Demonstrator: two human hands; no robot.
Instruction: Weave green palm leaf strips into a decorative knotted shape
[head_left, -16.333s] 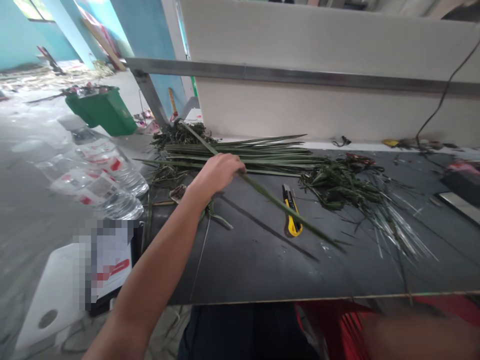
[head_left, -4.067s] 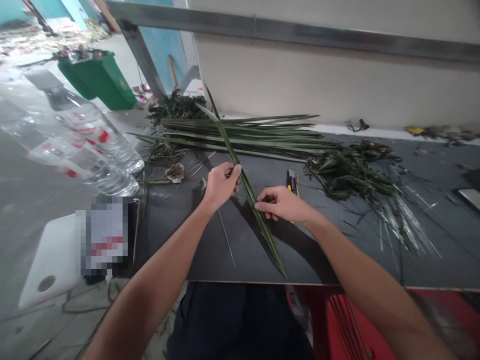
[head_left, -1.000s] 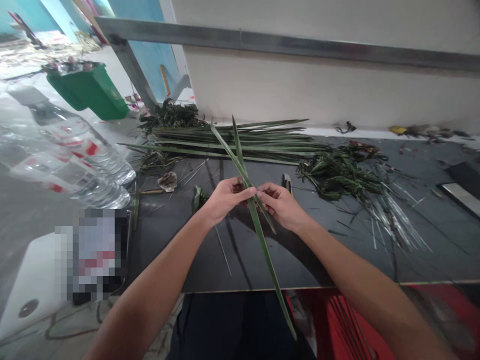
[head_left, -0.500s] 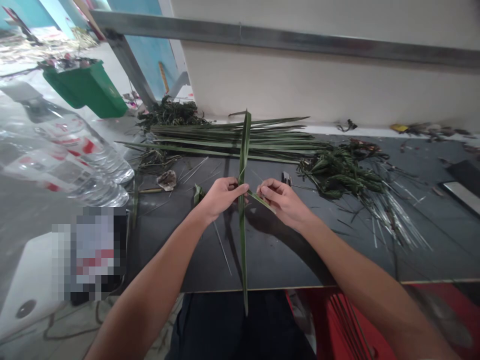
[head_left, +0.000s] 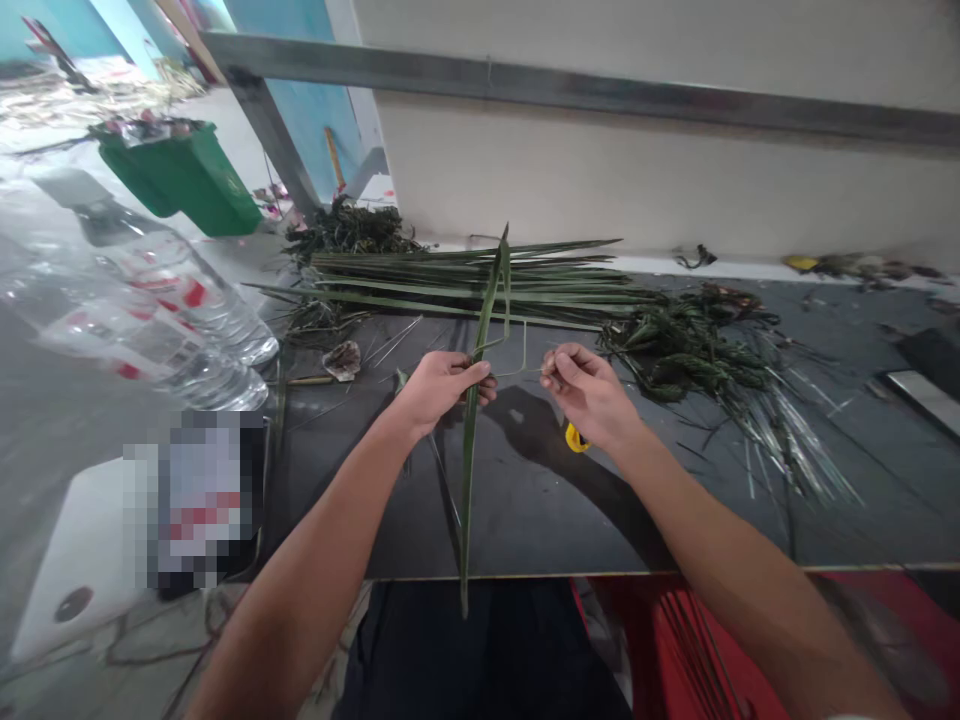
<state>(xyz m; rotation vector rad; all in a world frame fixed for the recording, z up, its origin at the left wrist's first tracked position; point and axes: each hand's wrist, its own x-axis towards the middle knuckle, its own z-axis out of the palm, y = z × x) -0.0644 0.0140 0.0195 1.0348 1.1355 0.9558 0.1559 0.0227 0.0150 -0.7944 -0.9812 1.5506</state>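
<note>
My left hand (head_left: 454, 385) is closed, its thumb pressing a long green leaf strip (head_left: 470, 440) that stands lengthwise in front of me. The strip's top end folds over to a point, and its lower end reaches past the table edge. To the right, my right hand (head_left: 592, 395) is closed in a pinch on a thin pale strand (head_left: 517, 372). That strand runs across to the leaf at my left fingers, with a bend standing up in it. Just under my right hand shows a yellow ring-like object (head_left: 576, 437), partly covered.
Behind my hands lies a pile of long leaves (head_left: 420, 280). Woven green pieces (head_left: 675, 340) with clear thin stems are at right. Plastic bottles (head_left: 180, 280), a phone (head_left: 206, 500) and a white case (head_left: 71, 560) stand at left. A metal rail (head_left: 525, 85) crosses behind.
My right hand has moved right, away from my left, drawing the strand out between them. The leaf has tilted, its lower end shifting left. The yellow object has come into view.
</note>
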